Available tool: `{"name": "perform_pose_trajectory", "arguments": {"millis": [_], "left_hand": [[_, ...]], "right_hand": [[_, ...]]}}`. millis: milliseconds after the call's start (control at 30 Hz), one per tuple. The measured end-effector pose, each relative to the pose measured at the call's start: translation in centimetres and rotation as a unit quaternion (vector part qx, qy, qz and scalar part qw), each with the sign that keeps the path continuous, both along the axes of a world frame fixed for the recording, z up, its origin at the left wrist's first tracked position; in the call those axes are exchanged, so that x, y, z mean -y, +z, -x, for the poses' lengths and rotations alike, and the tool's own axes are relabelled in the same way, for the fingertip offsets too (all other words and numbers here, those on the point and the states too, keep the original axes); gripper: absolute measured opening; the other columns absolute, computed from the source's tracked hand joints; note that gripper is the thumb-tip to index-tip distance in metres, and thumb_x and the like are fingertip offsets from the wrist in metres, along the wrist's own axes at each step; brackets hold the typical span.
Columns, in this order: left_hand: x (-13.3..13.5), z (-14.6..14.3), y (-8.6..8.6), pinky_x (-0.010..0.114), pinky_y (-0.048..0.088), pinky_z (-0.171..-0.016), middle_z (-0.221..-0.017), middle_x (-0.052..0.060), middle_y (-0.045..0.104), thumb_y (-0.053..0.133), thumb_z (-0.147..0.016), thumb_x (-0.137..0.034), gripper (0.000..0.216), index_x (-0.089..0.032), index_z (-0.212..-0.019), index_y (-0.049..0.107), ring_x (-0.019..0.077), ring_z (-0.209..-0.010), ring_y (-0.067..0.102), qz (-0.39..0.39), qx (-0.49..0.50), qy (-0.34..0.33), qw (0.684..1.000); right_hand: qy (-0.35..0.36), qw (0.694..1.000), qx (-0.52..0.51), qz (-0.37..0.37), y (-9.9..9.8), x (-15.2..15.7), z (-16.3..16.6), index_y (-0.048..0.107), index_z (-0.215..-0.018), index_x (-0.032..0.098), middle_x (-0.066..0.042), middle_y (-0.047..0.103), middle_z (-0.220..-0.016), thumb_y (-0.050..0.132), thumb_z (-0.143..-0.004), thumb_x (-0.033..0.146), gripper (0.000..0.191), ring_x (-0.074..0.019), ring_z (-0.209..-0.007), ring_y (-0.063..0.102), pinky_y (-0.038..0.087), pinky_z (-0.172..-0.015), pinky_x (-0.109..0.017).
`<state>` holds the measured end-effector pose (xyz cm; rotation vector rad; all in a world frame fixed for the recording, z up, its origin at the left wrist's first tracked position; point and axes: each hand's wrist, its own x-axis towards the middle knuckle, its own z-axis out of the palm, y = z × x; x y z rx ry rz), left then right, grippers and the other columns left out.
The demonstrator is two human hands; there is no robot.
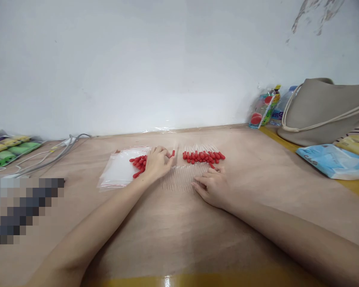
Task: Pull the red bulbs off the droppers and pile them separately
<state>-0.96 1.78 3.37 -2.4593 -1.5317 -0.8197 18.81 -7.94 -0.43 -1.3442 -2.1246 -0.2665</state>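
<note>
My left hand is closed in a pinch beside a pile of loose red rubber bulbs. At its fingertips is one small red rubber bulb. My right hand has its fingers curled together over the right end of a row of thin clear tubes. What those fingers grip, if anything, I cannot make out. A red tip shows just behind them. Beyond the row lie several droppers, their red bulbs toward me and their clear stems toward the wall.
Clear zip bags lie under the loose bulbs. Cables and green rolls are at left. On the right are drink bottles, a grey bag and a blue packet. A white wall bounds the table.
</note>
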Motion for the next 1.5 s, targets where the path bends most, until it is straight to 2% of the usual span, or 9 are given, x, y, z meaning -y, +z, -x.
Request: {"name": "perform_pose_trajectory", "arguments": {"millis": [100, 200, 367, 500, 600, 767, 933, 1167, 1500], "left_hand": [[2.1, 2.1, -0.7, 0.038, 0.038, -0.082, -0.092, 0.006, 0.058, 0.052, -0.079, -0.03, 0.016, -0.017, -0.078, 0.06, 0.0213, -0.091, 0.05, -0.085, 0.032, -0.054, 0.994], [4.2, 3.7, -1.7, 0.038, 0.038, -0.083, -0.094, 0.006, 0.058, 0.053, -0.079, -0.028, 0.012, -0.018, -0.081, 0.06, 0.0207, -0.092, 0.05, -0.114, 0.036, -0.096, 0.988], [6.3, 4.0, -2.6, 0.036, 0.038, -0.08, -0.091, 0.005, 0.061, 0.055, -0.079, -0.025, 0.008, -0.018, -0.081, 0.06, 0.0198, -0.09, 0.051, -0.132, 0.005, -0.154, 0.979], [6.9, 2.9, -2.1, 0.035, 0.038, -0.078, -0.09, 0.004, 0.063, 0.056, -0.079, -0.022, 0.008, -0.019, -0.084, 0.06, 0.0195, -0.089, 0.051, -0.157, -0.035, -0.189, 0.969], [7.1, 2.5, -1.7, 0.035, 0.039, -0.077, -0.088, 0.004, 0.065, 0.056, -0.078, -0.02, 0.007, -0.019, -0.084, 0.061, 0.0199, -0.089, 0.052, -0.189, -0.05, -0.213, 0.957], [7.3, 2.3, -1.7, 0.035, 0.04, -0.076, -0.088, 0.004, 0.066, 0.058, -0.076, -0.018, 0.009, -0.019, -0.085, 0.061, 0.0205, -0.09, 0.053, -0.218, -0.034, -0.221, 0.95], [7.2, 1.2, -2.1, 0.042, 0.037, -0.09, -0.109, 0.007, 0.061, 0.059, -0.077, -0.026, 0.026, -0.02, -0.102, 0.059, 0.0234, -0.105, 0.05, -0.18, -0.035, -0.239, 0.954], [7.2, 0.2, -2.5, 0.039, 0.036, -0.093, -0.094, 0.0, 0.068, 0.055, -0.081, -0.021, 0.009, -0.021, -0.087, 0.061, 0.0177, -0.095, 0.057, -0.206, -0.038, -0.267, 0.941], [7.4, 0.3, -2.2, 0.043, 0.029, -0.097, -0.093, 0.001, 0.068, 0.05, -0.084, -0.019, 0.009, -0.018, -0.086, 0.059, 0.0177, -0.097, 0.057, -0.184, -0.09, -0.281, 0.938]], "right_hand": [[0.004, 1.0, 0.001, 0.005, 0.0, 0.0, 0.3, 0.064, -0.07, 0.02, 0.0, 0.062, -0.06, 0.051, -0.081, 0.034, 0.021, -0.0134, -0.065, 0.047, 0.021, -0.072, -0.034], [0.011, 0.999, -0.029, -0.022, 0.0, -0.1, 0.3, 0.065, -0.076, 0.02, 0.0, 0.061, -0.06, 0.052, -0.081, 0.035, 0.02, -0.0132, -0.064, 0.048, 0.022, -0.07, -0.032], [-0.024, 0.981, -0.079, -0.173, 0.2, 0.0, -0.8, 0.059, -0.107, 0.019, -0.004, 0.061, -0.078, 0.053, -0.08, 0.039, 0.034, -0.0155, -0.074, 0.051, 0.029, -0.074, -0.032], [0.027, 0.97, -0.016, -0.241, 0.6, 0.1, -1.5, 0.053, -0.115, 0.019, -0.008, 0.06, -0.103, 0.057, -0.077, 0.044, 0.045, -0.0199, -0.094, 0.052, 0.028, -0.09, -0.039], [0.067, 0.972, 0.028, -0.225, 0.6, -0.1, -1.4, 0.057, -0.109, 0.023, -0.006, 0.061, -0.109, 0.055, -0.079, 0.043, 0.036, -0.0211, -0.104, 0.049, 0.019, -0.098, -0.044], [0.087, 0.978, 0.017, -0.191, 0.4, -0.4, -1.1, 0.064, -0.084, 0.025, 0.001, 0.066, -0.085, 0.055, -0.081, 0.034, 0.013, -0.0163, -0.092, 0.053, 0.014, -0.1, -0.045], [0.096, 0.983, -0.003, -0.154, 0.5, 0.0, -0.8, 0.065, -0.08, 0.026, 0.003, 0.065, -0.077, 0.056, -0.081, 0.032, 0.011, -0.0141, -0.084, 0.052, 0.016, -0.098, -0.042], [0.123, 0.989, -0.009, -0.086, 0.7, 0.4, -0.2, 0.065, -0.084, 0.027, 0.002, 0.066, -0.079, 0.051, -0.084, 0.033, 0.016, -0.0146, -0.086, 0.052, 0.018, -0.096, -0.042], [0.156, 0.982, -0.013, -0.106, 1.0, 0.8, -0.2, 0.063, -0.073, 0.022, 0.005, 0.063, -0.064, 0.052, -0.083, 0.027, 0.016, -0.0117, -0.072, 0.053, 0.015, -0.096, -0.044]]}}
